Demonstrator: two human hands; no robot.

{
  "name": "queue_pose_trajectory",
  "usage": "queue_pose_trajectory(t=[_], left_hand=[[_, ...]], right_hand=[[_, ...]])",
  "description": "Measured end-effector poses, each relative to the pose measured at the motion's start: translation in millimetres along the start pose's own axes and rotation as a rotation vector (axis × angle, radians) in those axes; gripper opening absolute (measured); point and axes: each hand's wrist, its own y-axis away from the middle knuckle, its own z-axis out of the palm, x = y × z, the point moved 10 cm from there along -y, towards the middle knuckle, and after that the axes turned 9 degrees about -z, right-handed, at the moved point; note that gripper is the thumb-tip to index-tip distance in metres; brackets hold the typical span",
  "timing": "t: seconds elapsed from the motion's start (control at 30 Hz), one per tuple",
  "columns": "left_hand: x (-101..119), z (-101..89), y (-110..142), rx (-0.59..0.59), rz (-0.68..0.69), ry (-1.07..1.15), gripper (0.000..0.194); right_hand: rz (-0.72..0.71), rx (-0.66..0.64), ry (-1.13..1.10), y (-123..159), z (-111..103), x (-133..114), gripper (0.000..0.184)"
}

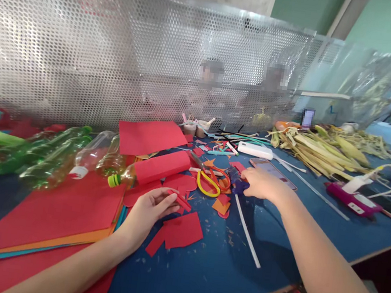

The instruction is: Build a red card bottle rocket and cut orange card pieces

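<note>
The blue desk [207, 273] spreads beneath both hands. A stack of coloured sheets [60, 210] lies to the left of the left hand [149, 207], partly under its forearm; the sheets look light and bendable, easiest to lift by a corner. Just beyond that hand is a plastic bottle wrapped in red [164, 165]. It seems hollow and light, likely to roll or dent, so its middle calls for a gentle grip.

At the fingertips of the right hand [261, 183] is what appears to be a blue glue gun [239, 186], with a white stick [247, 231] reaching toward the person. Those fingers touch the tool, but I cannot tell whether they have closed around it. Its body should be hard and fairly light; the handle is the safe hold, since the nozzle may be hot.

Between the hands lie yellow-handled scissors [209, 186], stiff and best taken by the loops. A flat red piece [184, 230], close beside the left hand on its near side, looks thin and easily creased. Smallest, a narrow red piece [180, 200] is pinched between the left thumb and fingers; it probably weighs little and suits a light hold along its edges.
</note>
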Motion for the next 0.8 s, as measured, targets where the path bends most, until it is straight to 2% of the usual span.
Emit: queue_pose_trajectory(t=[0.1, 0.2, 0.27, 0.33, 0.37, 0.47, 0.53, 0.63, 0.8], left_hand=[[0.0, -2.0, -1.2, 0.019, 0.006, 0.048, 0.040], [-0.2, -0.8, -1.3, 0.014, 0.002, 0.057, 0.037], [-0.4, 1.0, -0.9, 0.001, 0.001, 0.050, 0.035], [-0.5, 2.1, -0.3, -0.006, 0.004, 0.037, 0.033], [-0.5, 2.1, 0.0, -0.005, 0.006, 0.028, 0.032], [-0.8, 2.3, 1.0, -0.003, 0.008, 0.007, 0.029], [-0.4, 2.9, 1.7, -0.006, 0.011, 0.006, 0.028], [1.0, 3.8, 2.5, -0.007, 0.019, 0.000, 0.026], [2.2, 5.5, 3.2, -0.012, 0.017, -0.011, 0.027]], right_hand=[[-0.016, 0.057, -0.042, 7.3, -12.4, 4.8, 0.018], [-0.049, 0.157, -0.136, 11.9, -24.5, 9.0, 0.028], [-0.169, 0.245, -0.385, 13.6, -32.9, -2.4, 0.035], [-0.346, 0.291, -0.736, 17.4, -40.9, -24.5, 0.037], [-0.418, 0.281, -0.882, 19.9, -43.2, -36.4, 0.039], [-0.433, 0.141, -1.035, 23.6, -34.6, -61.8, 0.037], [-0.434, 0.068, -1.042, 25.6, -29.1, -71.1, 0.032], [-0.440, 0.060, -0.969, 23.8, -26.3, -70.0, 0.026], [-0.246, 0.321, -0.577, 10.5, -33.5, -38.7, 0.018]])
